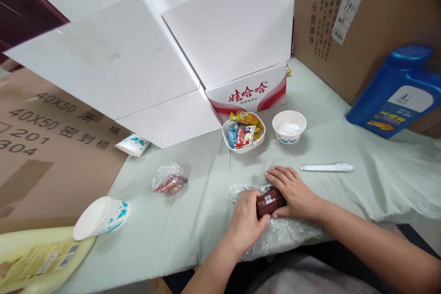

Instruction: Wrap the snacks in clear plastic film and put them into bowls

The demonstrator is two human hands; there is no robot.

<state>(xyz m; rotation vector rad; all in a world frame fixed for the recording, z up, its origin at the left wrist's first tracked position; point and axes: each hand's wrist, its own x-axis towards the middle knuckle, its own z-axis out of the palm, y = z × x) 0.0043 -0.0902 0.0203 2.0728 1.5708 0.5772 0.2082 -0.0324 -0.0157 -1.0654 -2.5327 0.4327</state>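
Note:
At the table's near edge, my left hand [248, 217] and my right hand [295, 193] close around the two ends of a dark brown snack packet [270, 200] with pale lettering. Fingers and thumbs hide its ends. Under the packet and both hands lies crumpled clear plastic wrap [280, 236]. Beyond my hands stands a white dish [245, 148] of small wrapped snacks [245, 135]. Beside that dish, a paper bowl [288, 139] holds something clear and plastic-like. A white utility knife [325, 167] rests to the right of my right hand.
Left on the cloth lie a clear bag with red wrappers [171, 183], a tipped paper bowl [115, 218] and another paper bowl [134, 144]. A yellow bottle [37, 262] lies near left. White boxes [234, 32], a brown carton [324, 18] and a blue jug [396, 96] border the back and right.

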